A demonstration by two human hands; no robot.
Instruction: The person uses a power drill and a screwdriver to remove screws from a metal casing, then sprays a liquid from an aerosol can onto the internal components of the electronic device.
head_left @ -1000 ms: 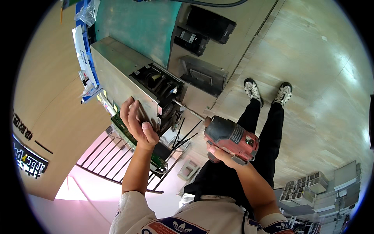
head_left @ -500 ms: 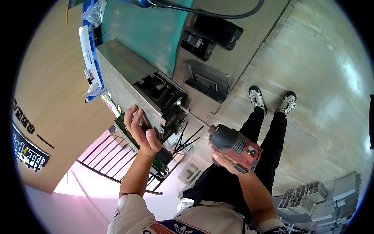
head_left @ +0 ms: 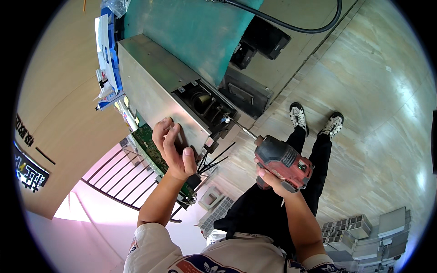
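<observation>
in the head view, a long metal case (head_left: 157,88) slants from upper left to centre, along a green mat (head_left: 191,32). the left hand (head_left: 176,152), its grip open, rests against the case's side; the right hand's (head_left: 273,180) grip is closed around a red-and-black power driver (head_left: 286,160), bit at the case's end.

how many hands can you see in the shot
2: the left hand is against the side of the metal box, and the right hand is gripping the red and black drill, which partly hides it.
</observation>
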